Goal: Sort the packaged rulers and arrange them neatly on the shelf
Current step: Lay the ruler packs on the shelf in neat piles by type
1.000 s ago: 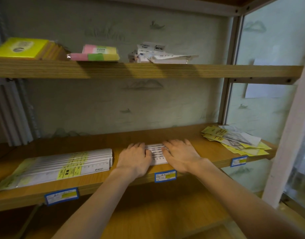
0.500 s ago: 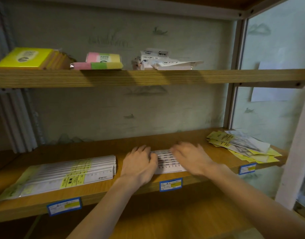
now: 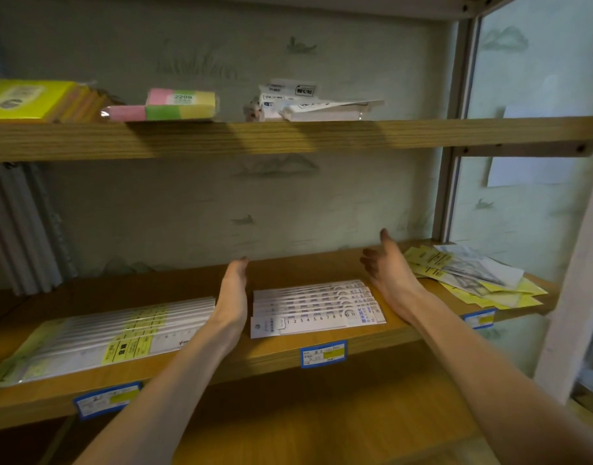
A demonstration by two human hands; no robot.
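Two ruler stacks (image 3: 316,305) (image 3: 120,333) are fanned neatly at frame centre, flanked by the empty, straight-fingered left hand (image 3: 233,293) and right hand (image 3: 387,273); loose packets (image 3: 472,276) at right appear unsorted.

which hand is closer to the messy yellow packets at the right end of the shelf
Right. The right hand is open, just left of the yellow packets, almost touching them. The left hand is open beyond the short rulers, much farther away.
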